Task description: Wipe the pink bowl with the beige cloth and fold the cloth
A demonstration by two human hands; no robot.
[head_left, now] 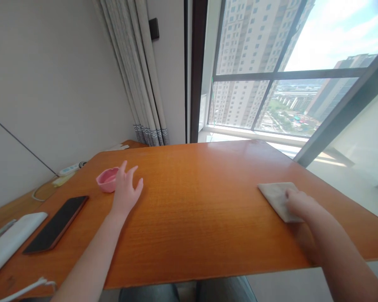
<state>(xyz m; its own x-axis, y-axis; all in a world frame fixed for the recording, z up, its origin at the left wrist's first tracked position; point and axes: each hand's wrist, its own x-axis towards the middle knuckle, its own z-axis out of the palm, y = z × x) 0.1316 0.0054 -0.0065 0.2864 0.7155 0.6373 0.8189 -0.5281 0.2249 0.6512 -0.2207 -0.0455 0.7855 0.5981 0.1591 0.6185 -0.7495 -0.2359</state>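
My left hand [127, 188] is raised over the left side of the wooden table [201, 209], its fingers spread and nothing held in them. Just beyond and to its left is a small pink bowl [107, 180] with a wavy rim, partly covered by the fingers. Whether hand and bowl touch, I cannot tell. On the right side of the table, a flat, squarish beige-grey cloth [272, 195], which looks folded, lies under my right hand [297, 202]. The fingers of that hand are curled onto the cloth, and their tips are partly hidden.
Left of my left arm lie a dark phone [58, 224] and a long white case [14, 239]. A white cable [25, 289] runs along the near left corner. A power strip [69, 168] sits by the wall. Beyond the table are a curtain [141, 75] and a large window [245, 100].
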